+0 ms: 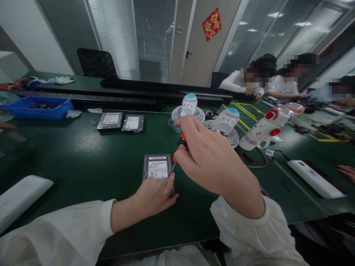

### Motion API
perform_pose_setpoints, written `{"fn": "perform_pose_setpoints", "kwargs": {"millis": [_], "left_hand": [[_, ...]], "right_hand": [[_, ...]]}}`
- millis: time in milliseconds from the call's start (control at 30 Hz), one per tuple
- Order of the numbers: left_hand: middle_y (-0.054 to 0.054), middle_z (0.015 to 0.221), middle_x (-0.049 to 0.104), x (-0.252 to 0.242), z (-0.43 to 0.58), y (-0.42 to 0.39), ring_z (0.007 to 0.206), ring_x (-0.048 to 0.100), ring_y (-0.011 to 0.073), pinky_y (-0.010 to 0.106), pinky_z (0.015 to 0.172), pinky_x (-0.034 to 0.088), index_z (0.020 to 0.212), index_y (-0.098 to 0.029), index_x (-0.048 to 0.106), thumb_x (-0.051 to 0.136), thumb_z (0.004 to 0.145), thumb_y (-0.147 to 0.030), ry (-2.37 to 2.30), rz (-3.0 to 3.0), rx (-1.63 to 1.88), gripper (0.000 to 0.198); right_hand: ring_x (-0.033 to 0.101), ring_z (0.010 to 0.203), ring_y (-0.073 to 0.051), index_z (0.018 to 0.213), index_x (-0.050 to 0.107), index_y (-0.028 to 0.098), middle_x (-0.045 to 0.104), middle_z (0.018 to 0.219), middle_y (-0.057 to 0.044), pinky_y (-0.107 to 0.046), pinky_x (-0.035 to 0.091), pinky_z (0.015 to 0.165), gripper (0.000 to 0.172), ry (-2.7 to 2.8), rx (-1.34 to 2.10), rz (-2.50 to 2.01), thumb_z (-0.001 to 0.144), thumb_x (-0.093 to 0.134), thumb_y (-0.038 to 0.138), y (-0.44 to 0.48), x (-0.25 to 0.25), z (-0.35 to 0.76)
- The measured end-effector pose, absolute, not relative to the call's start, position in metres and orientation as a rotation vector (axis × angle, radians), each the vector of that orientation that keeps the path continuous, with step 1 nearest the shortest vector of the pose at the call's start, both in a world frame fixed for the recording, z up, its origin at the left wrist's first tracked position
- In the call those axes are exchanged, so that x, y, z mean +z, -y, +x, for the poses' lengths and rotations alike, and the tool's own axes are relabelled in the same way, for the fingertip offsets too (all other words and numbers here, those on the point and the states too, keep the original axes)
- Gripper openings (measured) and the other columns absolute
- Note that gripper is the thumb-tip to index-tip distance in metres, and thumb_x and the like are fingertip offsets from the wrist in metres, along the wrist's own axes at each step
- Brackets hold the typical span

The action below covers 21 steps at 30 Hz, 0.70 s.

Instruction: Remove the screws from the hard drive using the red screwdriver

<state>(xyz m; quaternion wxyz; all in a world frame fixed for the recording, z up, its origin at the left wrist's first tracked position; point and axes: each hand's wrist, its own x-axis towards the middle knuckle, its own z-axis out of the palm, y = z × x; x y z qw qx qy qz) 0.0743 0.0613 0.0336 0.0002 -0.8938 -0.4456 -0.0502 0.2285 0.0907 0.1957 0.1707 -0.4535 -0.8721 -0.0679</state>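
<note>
A hard drive lies label up on the green table in front of me. My left hand grips its near end, thumb along the right edge and index finger beside the screwdriver's tip. Above and to the right, my right hand is closed around the handle of a red and black screwdriver. The shaft slants down to the drive's right edge; a screw under the tip is too small to make out. My left hand and wrist cover the drive's lower part.
Two more hard drives lie farther back beside a blue bin. White fans and a white bottle stand beyond my right hand. White cases lie left and right. Several people sit across the table.
</note>
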Motion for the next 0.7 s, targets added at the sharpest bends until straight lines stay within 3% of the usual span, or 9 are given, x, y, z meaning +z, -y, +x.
{"fn": "perform_pose_setpoints", "kwargs": {"millis": [133, 267, 467, 700], "left_hand": [[0.018, 0.093, 0.075, 0.034, 0.075, -0.061, 0.087, 0.073, 0.0315, 0.04, 0.074, 0.059, 0.13, -0.006, 0.063, 0.049, 0.099, -0.049, 1.401, -2.798, -0.13, 0.055], [0.018, 0.093, 0.075, 0.035, 0.074, -0.06, 0.088, 0.074, 0.0313, 0.041, 0.076, 0.059, 0.133, -0.007, 0.062, 0.049, 0.099, -0.05, 1.406, -2.798, -0.125, 0.056], [0.019, 0.097, 0.075, 0.038, 0.075, -0.061, 0.09, 0.074, 0.0319, 0.041, 0.077, 0.059, 0.143, -0.005, 0.055, 0.052, 0.097, -0.055, 1.422, -2.81, -0.063, 0.068], [0.021, 0.102, 0.075, 0.04, 0.074, -0.059, 0.09, 0.074, 0.0325, 0.041, 0.073, 0.06, 0.148, -0.005, 0.05, 0.048, 0.099, -0.055, 1.444, -2.822, -0.026, 0.07]], "right_hand": [[0.061, 0.086, -0.021, 0.117, 0.051, 0.016, 0.061, 0.115, -0.009, -0.031, 0.035, 0.063, 0.024, 2.504, -0.143, -1.256, 0.099, 0.043, 0.03, -0.094, 0.194, 0.227], [0.062, 0.097, -0.023, 0.117, 0.05, 0.014, 0.061, 0.115, -0.01, -0.033, 0.041, 0.073, 0.025, 2.487, -0.021, -1.195, 0.093, 0.047, 0.021, -0.098, 0.192, 0.227], [0.057, 0.082, -0.017, 0.109, 0.053, 0.016, 0.062, 0.102, -0.006, -0.032, 0.041, 0.072, 0.02, 2.425, 0.024, -1.06, 0.089, 0.05, 0.018, -0.104, 0.193, 0.233], [0.055, 0.074, -0.013, 0.097, 0.06, 0.017, 0.062, 0.086, -0.001, -0.03, 0.041, 0.069, 0.017, 2.096, -0.217, -1.018, 0.08, 0.059, 0.015, -0.099, 0.215, 0.263]]}}
